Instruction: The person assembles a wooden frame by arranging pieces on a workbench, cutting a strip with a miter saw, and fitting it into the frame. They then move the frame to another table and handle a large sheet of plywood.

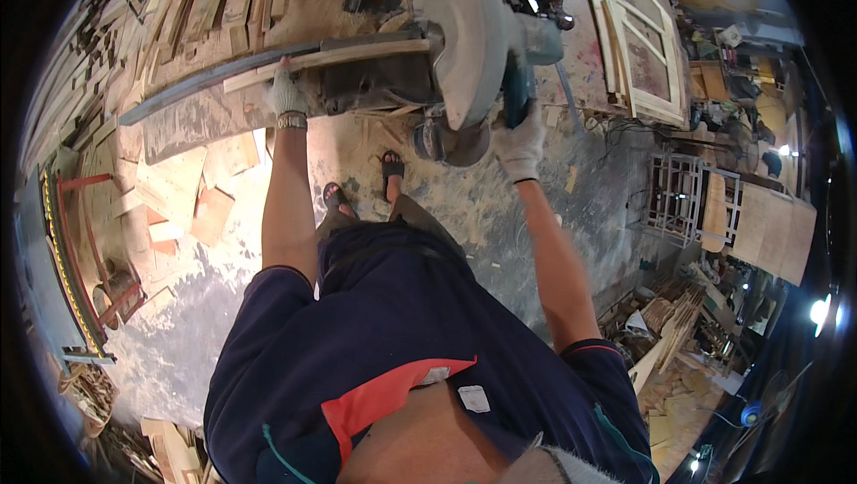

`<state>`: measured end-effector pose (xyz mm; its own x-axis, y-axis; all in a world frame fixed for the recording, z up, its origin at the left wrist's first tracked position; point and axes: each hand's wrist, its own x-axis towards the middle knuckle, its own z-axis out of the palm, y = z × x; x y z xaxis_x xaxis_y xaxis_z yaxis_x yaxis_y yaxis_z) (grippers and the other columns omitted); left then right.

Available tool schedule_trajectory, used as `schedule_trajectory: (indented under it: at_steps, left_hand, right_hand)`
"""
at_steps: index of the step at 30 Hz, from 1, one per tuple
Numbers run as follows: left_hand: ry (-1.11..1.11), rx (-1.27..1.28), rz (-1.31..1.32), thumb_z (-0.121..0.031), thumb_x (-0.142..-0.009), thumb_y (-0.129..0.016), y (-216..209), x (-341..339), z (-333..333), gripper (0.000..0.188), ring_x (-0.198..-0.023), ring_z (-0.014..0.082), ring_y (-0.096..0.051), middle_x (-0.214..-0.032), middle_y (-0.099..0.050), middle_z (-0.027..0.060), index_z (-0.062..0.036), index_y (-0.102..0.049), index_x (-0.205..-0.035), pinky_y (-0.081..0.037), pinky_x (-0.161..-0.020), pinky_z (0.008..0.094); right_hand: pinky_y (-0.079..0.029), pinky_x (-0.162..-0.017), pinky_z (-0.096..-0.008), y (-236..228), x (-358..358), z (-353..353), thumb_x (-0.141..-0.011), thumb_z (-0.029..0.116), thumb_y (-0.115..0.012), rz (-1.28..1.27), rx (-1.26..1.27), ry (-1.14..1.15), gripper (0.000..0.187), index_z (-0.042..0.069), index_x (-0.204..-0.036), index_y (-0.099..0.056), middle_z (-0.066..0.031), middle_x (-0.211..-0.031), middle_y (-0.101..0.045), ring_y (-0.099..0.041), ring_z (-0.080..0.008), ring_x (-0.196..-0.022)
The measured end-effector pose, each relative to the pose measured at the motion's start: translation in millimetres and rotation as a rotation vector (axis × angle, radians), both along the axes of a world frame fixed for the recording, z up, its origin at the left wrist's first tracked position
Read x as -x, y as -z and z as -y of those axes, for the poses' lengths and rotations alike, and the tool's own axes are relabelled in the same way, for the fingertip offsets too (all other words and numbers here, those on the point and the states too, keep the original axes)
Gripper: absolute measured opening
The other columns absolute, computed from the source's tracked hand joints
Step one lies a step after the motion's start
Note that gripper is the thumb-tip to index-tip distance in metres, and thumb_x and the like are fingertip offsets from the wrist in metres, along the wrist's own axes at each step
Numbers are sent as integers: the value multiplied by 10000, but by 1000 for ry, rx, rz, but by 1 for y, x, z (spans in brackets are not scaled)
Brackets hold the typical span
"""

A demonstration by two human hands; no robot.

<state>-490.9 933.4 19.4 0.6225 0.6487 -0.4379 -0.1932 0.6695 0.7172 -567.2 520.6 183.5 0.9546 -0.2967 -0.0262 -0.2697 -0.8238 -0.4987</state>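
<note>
A light wooden strip (357, 54) lies along the fence of a large chop saw (464, 37), its right end close to the round grey blade guard. My left hand (287, 95), in a pale work glove with a watch at the wrist, grips the strip left of the saw, one fingertip showing above it. My right hand (521, 146), also gloved, is closed around the saw's dark green handle (516, 95) at the right of the guard. The fingers of that hand are partly hidden by the glove's back. The guard covers most of the blade and the cutting spot.
Many wooden strips (223, 2) are piled behind the fence. Board offcuts (174, 185) lie on the floor at the left. A wooden frame (638, 37) rests at the back right, a metal rack (676, 198) stands further right, and scrap wood (674, 328) is heaped nearer.
</note>
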Motion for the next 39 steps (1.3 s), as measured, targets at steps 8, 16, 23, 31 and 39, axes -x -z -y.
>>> schedule_trajectory:
  at_steps: [8, 16, 23, 31, 39]
  left_hand:
    - [105, -12, 55, -132, -897, -839, -2, 17, -23, 482, -876, 208, -709, -1124, -716, 106, -27, -577, -1288, -630, -673, 334]
    - [319, -147, 131, -142, -972, -746, -4, 116, -74, 222, -874, 167, -689, -1122, -720, 103, -7, -666, -1129, -608, -708, 297]
    - [124, -190, -68, -185, -991, -733, -13, 236, -110, 281, -949, 201, -699, -1156, -733, 107, -31, -664, -1216, -587, -784, 352]
    - [-116, -350, -145, -163, -1016, -693, -32, 353, -119, 284, -1061, 279, -721, -1224, -727, 180, 15, -641, -1230, -621, -902, 413]
    - [-179, -351, -38, -167, -1032, -673, -46, 347, -19, 255, -1090, 303, -711, -1243, -709, 185, 3, -628, -1218, -585, -989, 470]
  right_hand:
    - [-545, -862, -522, -83, -19, -14, -853, 194, -709, 66, 72, -148, 510, 26, -1310, -555, -296, -1058, -708, -695, -479, -1030]
    - [-569, -574, -326, -223, -149, 28, -975, 272, -689, -4, -279, -493, 320, 59, -1204, -624, -101, -962, -713, -680, -141, -658]
    - [-546, -567, -320, -80, -166, 63, -988, 311, -649, 146, -1033, -195, 318, 32, -1140, -642, -103, -820, -712, -696, -170, -665]
    - [-583, -850, -488, 86, -135, -51, -971, 429, -691, 129, 39, -394, 515, 111, -1359, -576, -170, -993, -749, -721, -388, -993]
    - [-604, -781, -498, 68, -166, -79, -970, 425, -687, -246, 112, -534, 460, 114, -1295, -593, -159, -1016, -754, -742, -352, -949]
